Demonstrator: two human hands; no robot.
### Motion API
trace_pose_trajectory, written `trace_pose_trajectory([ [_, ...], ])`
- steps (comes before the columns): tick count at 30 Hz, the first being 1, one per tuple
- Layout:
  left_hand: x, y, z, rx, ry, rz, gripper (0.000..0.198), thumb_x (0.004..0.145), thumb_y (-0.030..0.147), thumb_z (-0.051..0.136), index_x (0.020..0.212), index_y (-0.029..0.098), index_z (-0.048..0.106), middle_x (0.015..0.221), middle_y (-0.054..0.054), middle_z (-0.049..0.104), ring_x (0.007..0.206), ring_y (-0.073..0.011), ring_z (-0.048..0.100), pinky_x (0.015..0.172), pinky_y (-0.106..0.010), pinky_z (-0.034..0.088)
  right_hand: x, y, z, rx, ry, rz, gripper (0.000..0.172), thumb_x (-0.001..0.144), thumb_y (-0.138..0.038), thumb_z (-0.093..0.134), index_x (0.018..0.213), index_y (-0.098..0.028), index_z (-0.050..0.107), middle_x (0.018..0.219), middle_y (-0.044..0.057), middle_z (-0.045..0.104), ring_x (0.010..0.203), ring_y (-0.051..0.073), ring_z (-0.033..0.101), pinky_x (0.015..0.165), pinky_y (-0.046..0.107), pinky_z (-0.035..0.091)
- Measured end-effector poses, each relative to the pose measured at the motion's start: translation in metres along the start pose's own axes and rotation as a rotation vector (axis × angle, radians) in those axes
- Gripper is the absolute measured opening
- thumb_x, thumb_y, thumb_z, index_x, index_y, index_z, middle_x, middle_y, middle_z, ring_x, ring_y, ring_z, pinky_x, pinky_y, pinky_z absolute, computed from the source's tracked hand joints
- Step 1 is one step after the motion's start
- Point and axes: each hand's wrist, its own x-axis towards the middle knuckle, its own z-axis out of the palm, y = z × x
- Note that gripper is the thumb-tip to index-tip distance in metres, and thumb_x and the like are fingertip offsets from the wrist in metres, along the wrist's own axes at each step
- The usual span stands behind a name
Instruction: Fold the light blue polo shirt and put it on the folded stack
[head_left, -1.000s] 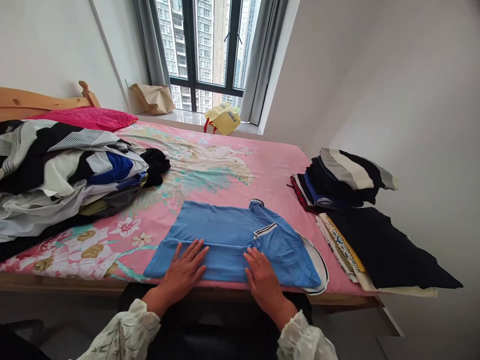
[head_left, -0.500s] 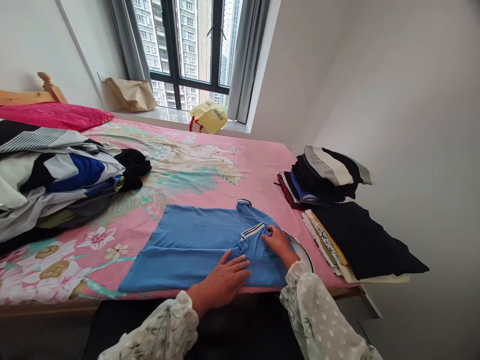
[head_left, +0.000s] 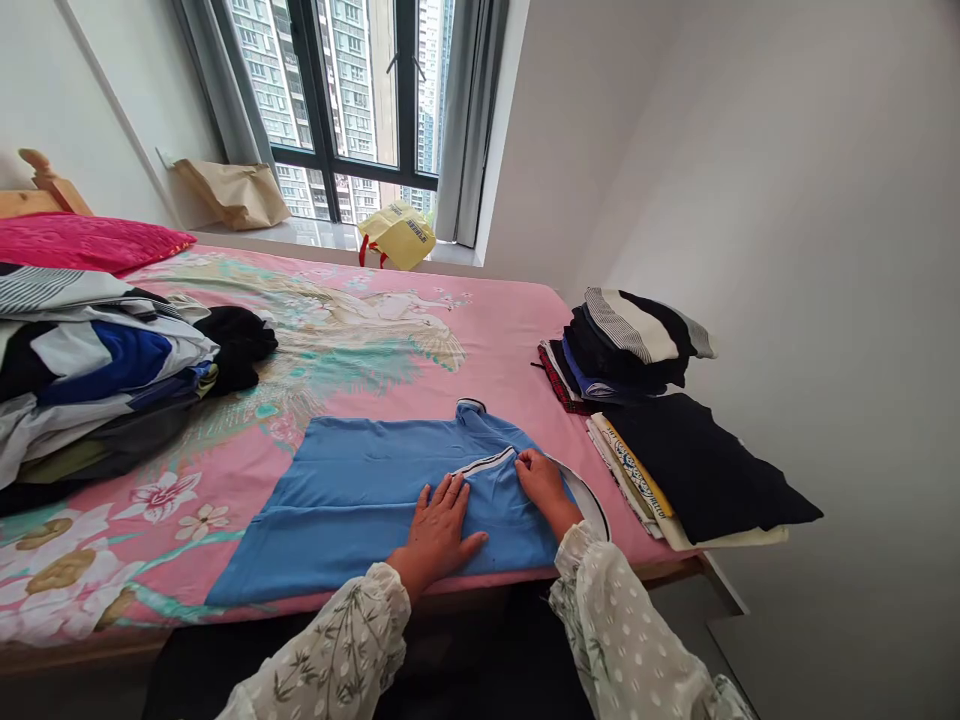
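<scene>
A blue polo shirt (head_left: 352, 490) lies spread at the bed's front edge, its hem to the left and its white-trimmed collar to the right. One sleeve is folded over the body, and its white and black trim shows as a diagonal band. My left hand (head_left: 439, 525) rests flat on the shirt by the lower end of that band, fingers stretched out. At the band's upper end, my right hand (head_left: 544, 483) pinches the sleeve fabric between thumb and fingers. The other sleeve's trimmed cuff stands up at the shirt's far side.
Left on the pink flowered bedspread (head_left: 510, 330) is a heap of mixed clothes (head_left: 97, 370), near a red pillow (head_left: 90, 243). Folded clothes (head_left: 630, 345) and a black garment (head_left: 712, 470) are stacked right. A paper bag (head_left: 236, 195) and yellow bag (head_left: 401, 237) sit by the window.
My left hand has moved up and left onto the sleeve trim, which now lies straighter and longer. My right hand's fingers have closed on the fabric. The view has shifted slightly right.
</scene>
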Motion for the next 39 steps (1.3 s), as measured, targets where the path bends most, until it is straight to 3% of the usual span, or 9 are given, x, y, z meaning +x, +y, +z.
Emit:
trace_pose_trajectory([
  [3, 0.0, -0.001, 0.001, 0.017, -0.009, 0.007, 0.071, 0.081, 0.051, 0.05, 0.142, 0.018, 0.035, 0.152, -0.014, 0.026, 0.139, -0.0338, 0.021, 0.109, -0.061, 0.014, -0.009, -0.014, -0.004, -0.084, 0.121, -0.054, 0.023, 0.085, -0.023, 0.05, 0.105, -0.017, 0.059, 0.104, 0.01, 0.063, 0.099, 0.023, 0.055, 0.086, 0.033, 0.038],
  [6, -0.004, -0.005, 0.001, 0.026, 0.031, 0.07, 0.068, 0.085, 0.05, 0.045, 0.144, 0.02, 0.03, 0.154, -0.011, 0.021, 0.141, -0.031, 0.016, 0.111, -0.06, 0.008, -0.026, -0.028, 0.0, -0.158, 0.225, -0.263, 0.026, 0.087, -0.021, 0.047, 0.111, -0.018, 0.056, 0.112, 0.01, 0.059, 0.108, 0.024, 0.049, 0.095, 0.035, 0.034],
  [11, -0.006, -0.013, 0.004, 0.041, 0.001, 0.116, 0.065, 0.087, 0.05, 0.041, 0.145, 0.024, 0.026, 0.153, -0.008, 0.025, 0.141, -0.0277, 0.018, 0.112, -0.059, 0.001, -0.044, -0.031, 0.012, -0.122, -0.012, -0.443, 0.023, 0.085, -0.018, 0.048, 0.104, -0.021, 0.061, 0.114, 0.007, 0.061, 0.107, 0.021, 0.052, 0.094, 0.034, 0.037],
  [17, 0.001, -0.003, -0.005, 0.048, -0.027, 0.105, 0.063, 0.086, 0.047, 0.046, 0.143, 0.022, 0.033, 0.152, -0.009, 0.027, 0.142, -0.0289, 0.015, 0.111, -0.061, -0.001, -0.004, -0.004, -0.023, -0.062, 0.101, -0.108, 0.029, 0.088, -0.021, 0.041, 0.11, -0.018, 0.06, 0.115, 0.007, 0.062, 0.111, 0.02, 0.051, 0.099, 0.031, 0.033],
  [22, 0.024, 0.017, -0.015, -0.033, -0.058, 0.271, 0.056, 0.09, 0.044, 0.039, 0.142, 0.025, 0.032, 0.152, -0.006, 0.029, 0.142, -0.0242, 0.017, 0.112, -0.059, -0.006, 0.04, 0.01, -0.033, -0.081, -0.004, 0.059, 0.036, 0.087, -0.03, 0.045, 0.119, -0.018, 0.056, 0.119, 0.008, 0.061, 0.11, 0.022, 0.053, 0.09, 0.031, 0.039],
  [27, 0.036, 0.025, 0.0, -0.075, -0.118, 0.227, 0.064, 0.086, 0.053, 0.042, 0.142, 0.024, 0.033, 0.151, -0.01, 0.029, 0.142, -0.0293, 0.015, 0.11, -0.063, -0.004, 0.072, 0.003, -0.013, -0.07, -0.13, 0.093, 0.045, 0.078, -0.042, 0.06, 0.117, -0.02, 0.056, 0.114, 0.009, 0.063, 0.105, 0.023, 0.057, 0.083, 0.029, 0.042],
  [30, 0.034, 0.022, 0.008, -0.076, -0.123, 0.217, 0.068, 0.085, 0.054, 0.043, 0.144, 0.025, 0.029, 0.153, -0.01, 0.025, 0.142, -0.0306, 0.013, 0.109, -0.064, -0.005, 0.084, 0.0, -0.005, -0.065, -0.128, 0.083, 0.03, 0.08, -0.036, 0.057, 0.107, -0.022, 0.059, 0.108, 0.007, 0.065, 0.102, 0.02, 0.058, 0.082, 0.027, 0.041],
  [34, 0.032, 0.02, 0.01, -0.098, -0.13, 0.213, 0.07, 0.082, 0.053, 0.048, 0.145, 0.028, 0.027, 0.154, -0.009, 0.023, 0.142, -0.0297, 0.012, 0.109, -0.064, -0.004, 0.097, 0.004, -0.002, -0.059, -0.112, 0.096, 0.025, 0.088, -0.033, 0.044, 0.106, -0.021, 0.057, 0.106, 0.006, 0.064, 0.098, 0.017, 0.059, 0.079, 0.025, 0.041],
  [39, 0.047, 0.024, 0.01, -0.114, -0.149, 0.157, 0.085, 0.069, 0.055, 0.064, 0.143, 0.029, 0.031, 0.152, -0.011, 0.025, 0.141, -0.0325, 0.016, 0.109, -0.065, -0.003, 0.107, 0.002, 0.0, -0.072, -0.227, 0.064, 0.034, 0.076, -0.041, 0.061, 0.102, -0.019, 0.059, 0.102, 0.007, 0.066, 0.096, 0.021, 0.06, 0.075, 0.026, 0.043],
])
